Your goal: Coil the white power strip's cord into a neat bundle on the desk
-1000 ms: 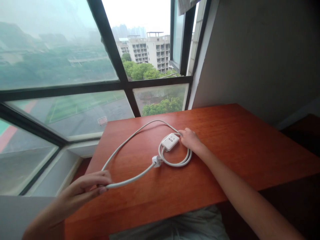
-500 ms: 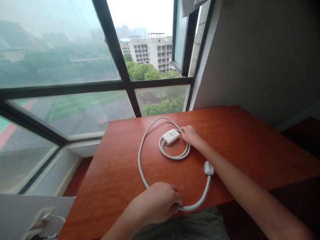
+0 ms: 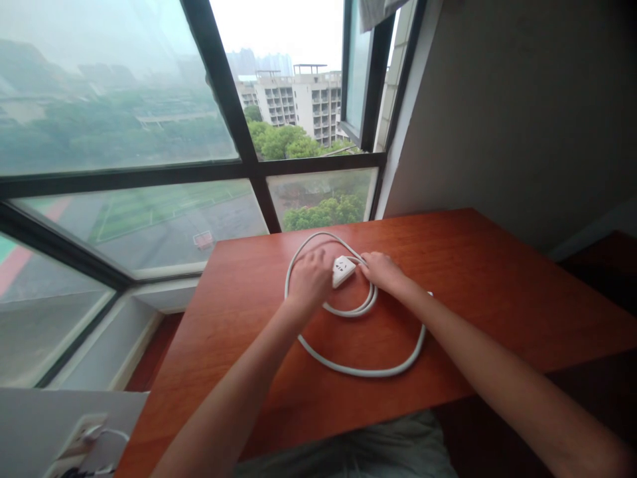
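A white extension cord (image 3: 361, 373) lies on the reddish-brown wooden table, part of it wound into a small coil inside a wider loop. Its socket block (image 3: 343, 270) rests face up at the coil's upper left. My right hand (image 3: 382, 269) is closed around the cord at the coil's upper right. On the block's other side, my left hand (image 3: 312, 275) is closed with curled fingers over the coil's left side; the exact spot under the fingertips is hidden. The cord's plug end (image 3: 430, 293) mostly disappears behind my right forearm.
The table (image 3: 239, 292) stands against large dark-framed windows (image 3: 253, 169), one pane swung outward. At lower left, a wall outlet (image 3: 84, 435) has a white plug in it. A grey wall (image 3: 478, 133) rises at the right.
My left hand has let go of the cord's near stretch and moved up beside the socket block. The near loop and plug have shifted away from the table's front edge. My right hand stays put.
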A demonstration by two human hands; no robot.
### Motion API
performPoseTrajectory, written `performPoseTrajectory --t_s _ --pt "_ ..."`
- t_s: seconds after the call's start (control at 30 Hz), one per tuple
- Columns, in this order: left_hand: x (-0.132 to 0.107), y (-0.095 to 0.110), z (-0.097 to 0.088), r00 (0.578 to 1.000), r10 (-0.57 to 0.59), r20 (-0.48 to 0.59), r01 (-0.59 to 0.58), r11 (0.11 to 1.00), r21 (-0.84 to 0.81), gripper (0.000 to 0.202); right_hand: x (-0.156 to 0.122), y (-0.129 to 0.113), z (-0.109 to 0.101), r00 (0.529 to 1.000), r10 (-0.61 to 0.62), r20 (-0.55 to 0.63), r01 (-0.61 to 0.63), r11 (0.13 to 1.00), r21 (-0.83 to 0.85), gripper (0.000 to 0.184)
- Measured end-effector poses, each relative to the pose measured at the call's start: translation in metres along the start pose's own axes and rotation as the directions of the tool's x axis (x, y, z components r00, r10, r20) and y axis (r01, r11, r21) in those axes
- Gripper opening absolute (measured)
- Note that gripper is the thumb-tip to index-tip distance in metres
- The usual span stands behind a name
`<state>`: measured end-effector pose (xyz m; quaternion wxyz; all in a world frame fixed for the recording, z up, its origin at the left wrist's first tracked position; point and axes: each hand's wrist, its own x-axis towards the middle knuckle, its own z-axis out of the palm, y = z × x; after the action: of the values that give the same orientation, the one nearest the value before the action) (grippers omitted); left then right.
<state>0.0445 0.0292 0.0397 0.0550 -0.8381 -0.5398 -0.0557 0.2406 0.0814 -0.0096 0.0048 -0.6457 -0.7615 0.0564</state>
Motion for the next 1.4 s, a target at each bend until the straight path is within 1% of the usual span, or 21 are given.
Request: performPoseTrajectory --t_s 0.03,0.07,0.1,0.17,0.23,0.33,0.4,0.47,0.53,0.6,0.67,0.7,0.77,0.83,0.9,0.93,1.0,1.07,1.13,1.23,1.4 --pt "0.009 -0.017 0.004 0.993 -0.120 -0.011 0.121 0.991 0.055 0.032 -0.002 -0.001 0.001 1.000 0.018 0.000 -0.018 1.000 -0.021 0.036" --pt "0.016 -0.032 0.010 0.979 -0.202 0.002 0.201 0.975 0.095 0.038 -0.003 -0.002 0.001 0.999 0.035 -0.001 -0.035 0.998 -0.043 0.038" --pt "0.020 -0.045 0.015 0.969 -0.244 0.032 0.239 0.963 0.122 0.041 -0.004 -0.004 0.002 0.999 0.049 -0.004 -0.049 0.997 -0.064 0.040" --pt "0.022 -0.063 0.025 0.963 -0.249 0.098 0.232 0.959 0.161 0.038 -0.006 -0.008 0.003 0.998 0.056 -0.018 -0.057 0.993 -0.103 0.040" --pt "0.018 -0.070 0.032 0.961 -0.236 0.147 0.208 0.960 0.187 0.037 -0.008 -0.011 0.005 0.997 0.039 -0.063 -0.047 0.990 -0.133 0.037" --pt "0.006 -0.073 0.035 0.952 -0.260 0.162 0.223 0.950 0.217 0.038 -0.013 -0.013 0.008 0.985 -0.029 -0.171 0.003 0.989 -0.149 0.034" --pt "-0.002 -0.074 0.035 0.944 -0.290 0.156 0.252 0.941 0.224 0.038 -0.014 -0.010 0.009 0.980 -0.037 -0.194 0.014 0.993 -0.121 0.035" --pt "-0.008 -0.077 0.034 0.941 -0.302 0.154 0.267 0.940 0.212 0.037 -0.013 -0.004 0.008 0.987 0.031 -0.157 -0.038 0.998 -0.041 0.036" --pt "-0.010 -0.080 0.032 0.942 -0.302 0.149 0.272 0.943 0.190 0.034 -0.009 0.004 0.006 0.992 0.084 -0.092 -0.077 0.994 0.079 0.033" --pt "-0.011 -0.083 0.030 0.939 -0.308 0.153 0.282 0.944 0.172 0.031 -0.004 0.012 0.004 0.998 0.049 -0.044 -0.039 0.979 0.198 0.029" --pt "-0.010 -0.084 0.026 0.934 -0.315 0.168 0.290 0.943 0.162 0.031 0.000 0.017 0.002 0.999 0.011 -0.040 0.000 0.960 0.281 0.027" --pt "-0.010 -0.084 0.024 0.933 -0.317 0.169 0.292 0.943 0.158 0.032 0.002 0.019 0.003 0.999 0.019 -0.044 -0.004 0.950 0.311 0.026" --pt "-0.010 -0.083 0.019 0.938 -0.307 0.162 0.284 0.947 0.150 0.034 0.004 0.020 0.005 0.996 0.073 -0.053 -0.048 0.922 0.384 0.024" --pt "-0.012 -0.081 0.014 0.943 -0.293 0.156 0.272 0.951 0.144 0.035 0.005 0.020 0.010 0.986 0.147 -0.084 -0.089 0.874 0.477 0.024" --pt "-0.017 -0.080 0.010 0.941 -0.291 0.174 0.269 0.953 0.142 0.035 0.005 0.020 0.015 0.966 0.215 -0.146 -0.107 0.839 0.533 0.025" --pt "-0.019 -0.079 0.008 0.937 -0.298 0.184 0.274 0.951 0.142 0.036 0.005 0.019 0.016 0.954 0.235 -0.184 -0.103 0.838 0.535 0.025" --pt "-0.024 -0.079 0.005 0.929 -0.316 0.192 0.291 0.945 0.146 0.042 0.005 0.019 0.018 0.947 0.220 -0.236 -0.078 0.866 0.493 0.024" --pt "-0.028 -0.078 0.005 0.928 -0.319 0.192 0.294 0.944 0.149 0.047 0.005 0.018 0.017 0.956 0.158 -0.248 -0.042 0.908 0.417 0.021" --pt "-0.031 -0.077 0.008 0.932 -0.309 0.189 0.284 0.947 0.150 0.049 0.003 0.017 0.013 0.966 0.101 -0.238 -0.020 0.947 0.321 0.021" --pt "-0.034 -0.075 0.015 0.934 -0.291 0.206 0.264 0.953 0.148 0.047 -0.003 0.016 0.005 0.976 0.043 -0.215 -0.004 0.984 0.176 0.026" --pt "-0.038 -0.071 0.020 0.926 -0.289 0.243 0.259 0.955 0.146 0.037 -0.018 0.014 -0.001 0.990 0.020 -0.137 -0.025 0.999 -0.035 0.037"
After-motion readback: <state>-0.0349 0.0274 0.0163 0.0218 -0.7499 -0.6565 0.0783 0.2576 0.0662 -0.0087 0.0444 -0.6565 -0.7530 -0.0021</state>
